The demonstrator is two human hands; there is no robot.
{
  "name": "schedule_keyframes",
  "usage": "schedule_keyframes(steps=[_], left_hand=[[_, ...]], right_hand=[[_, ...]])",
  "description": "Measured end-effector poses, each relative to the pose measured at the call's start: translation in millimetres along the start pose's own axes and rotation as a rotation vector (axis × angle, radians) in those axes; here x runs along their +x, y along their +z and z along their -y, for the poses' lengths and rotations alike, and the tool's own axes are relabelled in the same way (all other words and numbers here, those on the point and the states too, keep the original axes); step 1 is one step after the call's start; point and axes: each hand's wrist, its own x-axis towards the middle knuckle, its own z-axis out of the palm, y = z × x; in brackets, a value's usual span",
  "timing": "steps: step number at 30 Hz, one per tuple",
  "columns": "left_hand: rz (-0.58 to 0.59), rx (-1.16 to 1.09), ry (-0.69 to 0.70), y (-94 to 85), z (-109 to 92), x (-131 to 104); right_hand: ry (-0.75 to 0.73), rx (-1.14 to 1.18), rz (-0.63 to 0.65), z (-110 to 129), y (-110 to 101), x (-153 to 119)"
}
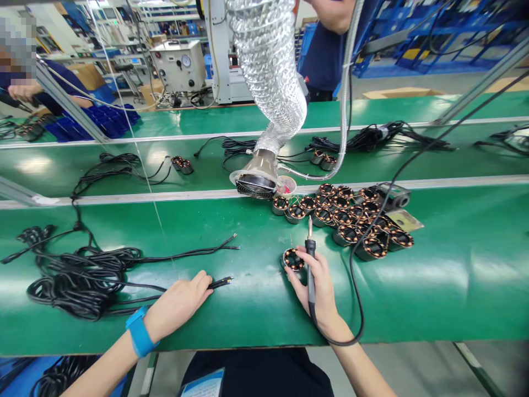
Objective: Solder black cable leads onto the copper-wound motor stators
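Note:
My left hand (182,304), with a blue band on its wrist, is closed around black cables near their stripped ends (223,282). Those cables run left into a coiled bundle of black cables (91,270). Two more cable ends (225,245) lie loose just beyond the hand. In my right hand (320,289) a soldering iron (311,264) is held upright, its tip pointing away from me. The thumb and fingers of that same hand also grip a motor stator (288,259) with copper windings at its rim. The stator sits on or just above the green bench; I cannot tell which.
Several stators (347,215) stand clustered at the right beside a metal holder (394,197). A fume hose (268,66) with a fan hangs over the middle, near a small round tub (286,186). The iron's cord (359,298) loops at the right. Co-workers stand across the green line.

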Motion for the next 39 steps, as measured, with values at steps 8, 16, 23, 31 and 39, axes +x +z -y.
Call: schedule_keyframes(steps=[8,16,23,31,39], left_hand=[[-0.09,-0.025,0.103,6.7,-18,-4],[-0.089,-0.487,0.121,2.4,-17,7],[-0.231,-0.768,-0.027,-21.1,-7,70],[-0.307,-0.75,-0.074,-22.5,-42,116],[-0.068,-1.233,-0.107,-5.7,-34,134]], right_hand=[[0.038,0.023,-0.003,6,14,2],[0.084,0.117,0.096,16,23,-3],[0.123,0.176,0.084,24,22,-1],[0.136,0.245,0.166,33,36,0],[0.089,0.334,0.186,14,49,1]])
